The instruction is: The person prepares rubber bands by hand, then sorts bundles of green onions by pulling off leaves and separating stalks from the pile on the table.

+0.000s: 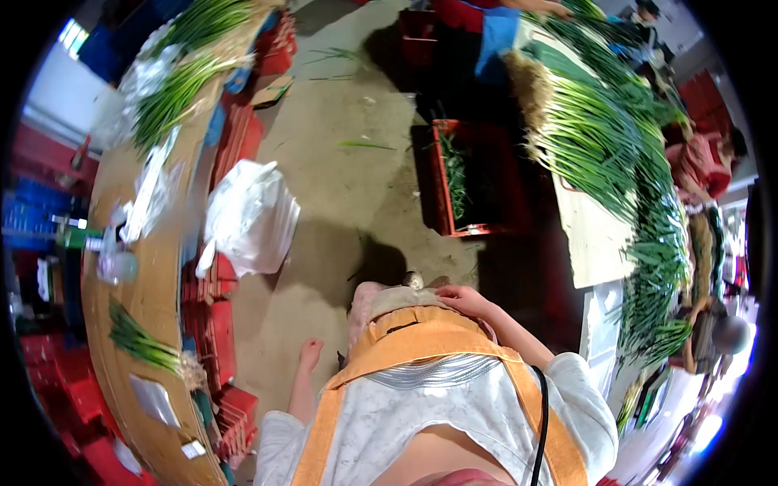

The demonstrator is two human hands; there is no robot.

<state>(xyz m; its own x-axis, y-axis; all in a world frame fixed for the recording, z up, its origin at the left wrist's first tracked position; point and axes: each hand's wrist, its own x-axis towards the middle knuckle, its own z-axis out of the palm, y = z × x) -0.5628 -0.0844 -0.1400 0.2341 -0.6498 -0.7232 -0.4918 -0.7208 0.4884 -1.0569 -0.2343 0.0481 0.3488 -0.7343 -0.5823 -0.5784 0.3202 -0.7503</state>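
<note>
My left hand (310, 354) hangs at my side, its fingers curled in with nothing showing in them. A white plastic bag (253, 215), bulging and tied, stands on the floor ahead of that hand. My right hand (460, 300) lies against the front of my orange apron (421, 336), fingers extended and holding nothing that I can see. On the long table to my left, a small bunch of green onions (146, 340) is the produce closest to my left hand.
Red crates (223, 340) are stacked under the left table (150, 296); more green onions (174, 93) lie at its far end. A red crate (442, 182) with loose leaves stands ahead. The right table (596, 243) bears heaped green onions (587, 134). Several people work beyond.
</note>
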